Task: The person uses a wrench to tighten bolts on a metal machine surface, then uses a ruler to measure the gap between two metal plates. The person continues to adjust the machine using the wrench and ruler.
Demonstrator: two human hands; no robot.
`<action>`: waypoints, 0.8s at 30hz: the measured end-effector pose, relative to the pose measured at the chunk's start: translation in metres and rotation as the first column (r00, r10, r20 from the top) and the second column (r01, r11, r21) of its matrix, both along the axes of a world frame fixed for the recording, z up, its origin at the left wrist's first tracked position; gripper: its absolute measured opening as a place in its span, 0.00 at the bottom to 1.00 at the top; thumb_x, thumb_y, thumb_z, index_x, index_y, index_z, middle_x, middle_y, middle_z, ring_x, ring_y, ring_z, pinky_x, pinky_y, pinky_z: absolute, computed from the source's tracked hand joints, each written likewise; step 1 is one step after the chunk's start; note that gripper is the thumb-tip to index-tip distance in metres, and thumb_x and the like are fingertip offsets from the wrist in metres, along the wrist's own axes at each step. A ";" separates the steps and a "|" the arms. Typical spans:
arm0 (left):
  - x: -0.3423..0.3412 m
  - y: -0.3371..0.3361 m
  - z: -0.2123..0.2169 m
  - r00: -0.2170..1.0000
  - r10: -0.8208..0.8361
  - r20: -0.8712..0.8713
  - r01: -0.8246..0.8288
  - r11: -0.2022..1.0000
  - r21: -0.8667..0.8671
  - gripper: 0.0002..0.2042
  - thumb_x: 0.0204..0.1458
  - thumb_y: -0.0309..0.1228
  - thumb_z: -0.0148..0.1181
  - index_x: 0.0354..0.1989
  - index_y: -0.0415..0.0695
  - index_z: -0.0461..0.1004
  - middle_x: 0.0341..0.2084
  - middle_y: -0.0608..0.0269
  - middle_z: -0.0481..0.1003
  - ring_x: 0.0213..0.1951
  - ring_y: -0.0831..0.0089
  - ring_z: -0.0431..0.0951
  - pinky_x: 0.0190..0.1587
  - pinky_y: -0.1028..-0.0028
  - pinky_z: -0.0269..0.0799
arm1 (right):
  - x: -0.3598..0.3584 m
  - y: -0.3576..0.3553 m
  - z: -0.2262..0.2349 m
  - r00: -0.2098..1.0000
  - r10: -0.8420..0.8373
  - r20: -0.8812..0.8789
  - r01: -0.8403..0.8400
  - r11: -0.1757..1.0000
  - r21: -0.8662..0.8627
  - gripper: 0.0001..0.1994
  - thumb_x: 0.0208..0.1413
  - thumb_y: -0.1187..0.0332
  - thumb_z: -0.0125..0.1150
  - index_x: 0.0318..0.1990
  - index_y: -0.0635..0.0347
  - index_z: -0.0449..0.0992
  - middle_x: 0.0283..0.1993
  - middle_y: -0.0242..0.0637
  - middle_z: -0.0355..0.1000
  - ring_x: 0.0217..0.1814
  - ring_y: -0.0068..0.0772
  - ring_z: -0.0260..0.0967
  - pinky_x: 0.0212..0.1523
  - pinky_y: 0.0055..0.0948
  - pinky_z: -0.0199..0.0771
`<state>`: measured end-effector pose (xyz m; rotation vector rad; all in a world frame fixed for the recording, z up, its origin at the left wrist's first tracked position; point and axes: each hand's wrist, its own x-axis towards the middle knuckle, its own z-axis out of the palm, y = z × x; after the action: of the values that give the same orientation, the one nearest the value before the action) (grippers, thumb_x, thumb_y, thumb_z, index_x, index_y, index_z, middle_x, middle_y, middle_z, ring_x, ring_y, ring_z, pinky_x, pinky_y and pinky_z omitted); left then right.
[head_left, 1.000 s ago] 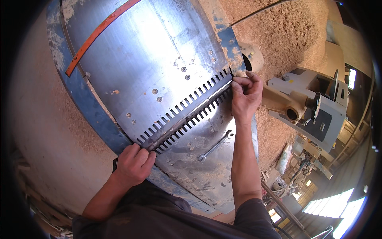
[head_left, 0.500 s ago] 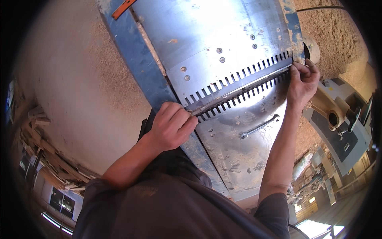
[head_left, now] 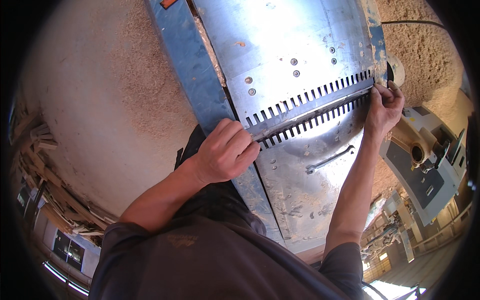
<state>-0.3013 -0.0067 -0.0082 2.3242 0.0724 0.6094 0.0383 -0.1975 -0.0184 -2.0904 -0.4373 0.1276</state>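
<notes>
A long, narrow metal blade [head_left: 315, 108] lies along the slot between the two toothed edges of a bare steel machine table [head_left: 280, 35]. My left hand [head_left: 227, 150] is closed at the blade's near-left end, fingers curled down over the slot. At the far-right end, my right hand [head_left: 384, 111] pinches the blade's other end between thumb and fingers, beside the blue frame. Fingers hide both tips of the blade. On the nearer steel plate, to the left of my right forearm, lies an open-ended wrench [head_left: 330, 160].
Blue painted rails [head_left: 187, 65] edge the machine. An orange piece [head_left: 167, 3] rests at the top left. Sawdust [head_left: 412, 55] is heaped at the right, near a grey machine [head_left: 425, 165] with a round port. Scrap wood [head_left: 65, 200] is piled at the far left.
The view has shifted a little, so the machine sits slightly farther right and lower. Both hands stay at the blade's ends, with hardly any movement against the table.
</notes>
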 end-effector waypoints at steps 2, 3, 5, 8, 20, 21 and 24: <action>0.000 -0.001 0.000 1.000 0.002 0.001 -0.002 1.000 -0.010 0.12 0.28 0.18 0.64 0.27 0.37 0.76 0.23 0.63 0.65 0.25 0.64 0.68 0.28 0.67 0.61 | 0.001 -0.002 -0.001 1.000 0.003 0.004 -0.003 1.000 0.001 0.23 0.57 0.83 0.66 0.59 0.71 0.67 0.43 0.41 0.81 0.47 0.25 0.78 0.56 0.24 0.74; -0.001 -0.001 0.000 1.000 0.002 0.001 -0.002 1.000 -0.014 0.12 0.28 0.18 0.64 0.27 0.37 0.75 0.23 0.63 0.64 0.25 0.64 0.67 0.28 0.67 0.61 | 0.002 -0.002 -0.001 1.000 0.003 0.006 -0.003 1.000 0.003 0.23 0.57 0.83 0.66 0.59 0.71 0.68 0.43 0.41 0.81 0.47 0.25 0.78 0.55 0.24 0.74; -0.003 -0.001 0.000 1.000 0.005 -0.006 -0.005 1.000 -0.008 0.12 0.28 0.18 0.64 0.26 0.37 0.75 0.23 0.63 0.65 0.25 0.64 0.68 0.28 0.67 0.61 | 0.002 -0.001 -0.002 1.000 0.012 0.011 -0.012 1.000 0.008 0.23 0.57 0.83 0.66 0.59 0.71 0.68 0.43 0.41 0.81 0.47 0.25 0.78 0.55 0.23 0.74; -0.005 -0.002 0.006 0.999 0.019 -0.029 -0.021 0.998 -0.053 0.12 0.29 0.16 0.64 0.26 0.38 0.75 0.25 0.62 0.68 0.25 0.63 0.69 0.27 0.68 0.61 | 0.003 -0.002 -0.003 1.000 0.025 0.016 -0.025 0.999 0.020 0.23 0.57 0.83 0.66 0.59 0.71 0.68 0.43 0.41 0.81 0.47 0.26 0.78 0.55 0.24 0.75; -0.015 -0.034 0.044 0.871 0.373 -0.321 -0.484 0.764 -0.426 0.09 0.44 0.10 0.64 0.33 0.34 0.77 0.39 0.47 0.82 0.29 0.59 0.78 0.31 0.69 0.74 | 0.002 -0.005 -0.004 0.999 0.025 0.028 -0.025 1.000 0.000 0.22 0.58 0.82 0.67 0.59 0.70 0.68 0.44 0.41 0.81 0.47 0.25 0.78 0.55 0.24 0.75; -0.014 -0.035 0.044 0.859 0.391 -0.331 -0.507 0.740 -0.442 0.09 0.44 0.11 0.64 0.33 0.34 0.77 0.39 0.46 0.82 0.28 0.58 0.78 0.32 0.67 0.75 | 0.003 -0.005 -0.004 0.999 0.028 0.026 -0.028 1.000 -0.006 0.22 0.59 0.81 0.67 0.60 0.70 0.68 0.44 0.42 0.82 0.47 0.25 0.78 0.56 0.24 0.75; -0.017 -0.041 0.045 0.791 0.401 -0.462 -0.608 0.602 -0.517 0.07 0.50 0.12 0.64 0.37 0.31 0.79 0.39 0.49 0.84 0.28 0.71 0.80 0.32 0.73 0.75 | 0.003 -0.005 -0.004 0.999 0.032 0.022 -0.032 0.999 -0.011 0.22 0.60 0.81 0.67 0.60 0.70 0.68 0.45 0.42 0.82 0.48 0.25 0.78 0.56 0.24 0.75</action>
<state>-0.3179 -0.0478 0.0364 1.6531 0.9880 0.3918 0.0415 -0.2029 -0.0225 -2.0972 -0.4842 0.1262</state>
